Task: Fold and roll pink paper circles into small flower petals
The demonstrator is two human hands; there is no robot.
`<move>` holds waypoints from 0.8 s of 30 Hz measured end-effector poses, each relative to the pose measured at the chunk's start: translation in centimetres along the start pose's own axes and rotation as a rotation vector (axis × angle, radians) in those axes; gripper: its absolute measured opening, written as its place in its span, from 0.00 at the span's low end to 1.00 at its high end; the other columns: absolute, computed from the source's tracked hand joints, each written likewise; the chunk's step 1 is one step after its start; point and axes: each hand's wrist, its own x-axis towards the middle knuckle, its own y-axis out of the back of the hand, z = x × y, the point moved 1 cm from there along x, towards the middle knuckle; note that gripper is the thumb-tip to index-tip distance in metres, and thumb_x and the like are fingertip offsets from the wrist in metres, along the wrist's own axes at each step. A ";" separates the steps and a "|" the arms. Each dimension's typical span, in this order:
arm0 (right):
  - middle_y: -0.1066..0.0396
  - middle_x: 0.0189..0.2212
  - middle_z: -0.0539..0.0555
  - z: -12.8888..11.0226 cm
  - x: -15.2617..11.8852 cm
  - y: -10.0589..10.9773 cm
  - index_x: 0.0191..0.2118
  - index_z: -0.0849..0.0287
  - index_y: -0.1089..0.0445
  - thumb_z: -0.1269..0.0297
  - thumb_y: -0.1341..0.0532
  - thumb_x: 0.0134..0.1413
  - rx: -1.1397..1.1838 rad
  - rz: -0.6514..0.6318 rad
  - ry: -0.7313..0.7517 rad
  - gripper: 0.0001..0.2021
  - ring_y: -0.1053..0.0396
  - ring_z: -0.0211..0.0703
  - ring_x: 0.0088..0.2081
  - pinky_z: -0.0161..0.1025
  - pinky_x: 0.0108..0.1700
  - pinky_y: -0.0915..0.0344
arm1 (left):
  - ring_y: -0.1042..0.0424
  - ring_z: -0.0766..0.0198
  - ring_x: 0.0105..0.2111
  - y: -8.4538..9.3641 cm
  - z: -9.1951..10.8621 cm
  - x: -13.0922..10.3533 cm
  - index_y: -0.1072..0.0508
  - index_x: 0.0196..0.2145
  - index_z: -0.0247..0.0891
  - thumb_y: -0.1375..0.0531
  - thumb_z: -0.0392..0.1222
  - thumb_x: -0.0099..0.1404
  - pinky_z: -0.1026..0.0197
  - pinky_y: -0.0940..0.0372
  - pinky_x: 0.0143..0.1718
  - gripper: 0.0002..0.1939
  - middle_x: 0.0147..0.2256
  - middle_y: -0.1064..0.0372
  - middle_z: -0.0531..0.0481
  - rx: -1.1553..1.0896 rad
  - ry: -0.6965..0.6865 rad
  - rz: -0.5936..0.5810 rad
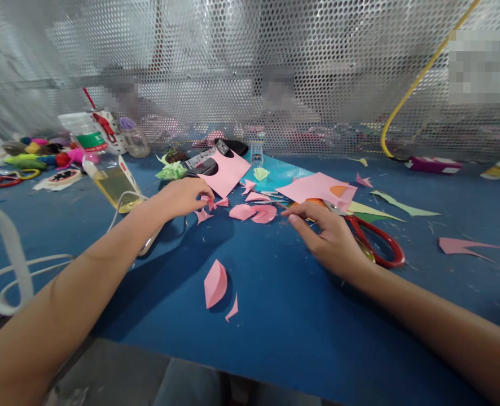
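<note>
My left hand (184, 198) reaches to the middle of the blue table, fingers curled down round small pink paper scraps (211, 204). Close to it lies another pointed pink scrap (202, 216). My right hand (328, 235) is closed, thumb and forefinger nearly together beside some thin sticks (271, 194); whether it grips one is too small to tell. Between the hands rest rounded pink paper cutouts (263, 213). Red-handled scissors (381, 245) lie partly behind my right hand. Nearer me are a folded pink paper petal (215, 284) and a thin pink sliver (232, 309).
Two larger pink sheets (228, 172) (315, 187) with cut-outs lie further back. A bottle of yellowish liquid (106, 169) and a white cable (17, 270) are at left. Green offcuts (404, 204) lie at right. A perforated metal screen (233, 67) closes off the back.
</note>
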 end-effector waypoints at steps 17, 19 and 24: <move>0.29 0.34 0.55 -0.9 -0.5 -1.1 0.37 0.58 0.33 0.70 0.47 0.55 0.000 -0.115 0.158 0.07 0.32 0.43 0.38 0.43 0.42 0.35 | 0.33 0.66 0.27 2.3 8.7 -3.6 0.26 0.28 0.38 0.37 0.35 0.50 0.68 0.41 0.26 0.04 0.29 0.30 0.52 -0.394 -0.349 -0.782; 0.29 0.34 0.56 -1.0 -0.7 -1.1 0.37 0.58 0.33 0.69 0.47 0.56 0.030 -0.129 0.157 0.07 0.32 0.44 0.39 0.44 0.43 0.36 | 0.33 0.68 0.27 2.1 8.7 -3.2 0.27 0.28 0.37 0.39 0.37 0.54 0.68 0.41 0.26 0.02 0.28 0.30 0.52 -0.489 -0.317 -0.729; 0.29 0.35 0.54 -1.8 -0.9 -1.0 0.40 0.57 0.34 0.63 0.43 0.54 0.192 -0.244 0.083 0.08 0.31 0.40 0.34 0.38 0.35 0.33 | 0.35 0.70 0.27 1.3 9.0 -2.0 0.30 0.29 0.36 0.42 0.43 0.59 0.68 0.43 0.27 0.07 0.29 0.31 0.54 -0.619 -0.175 -0.262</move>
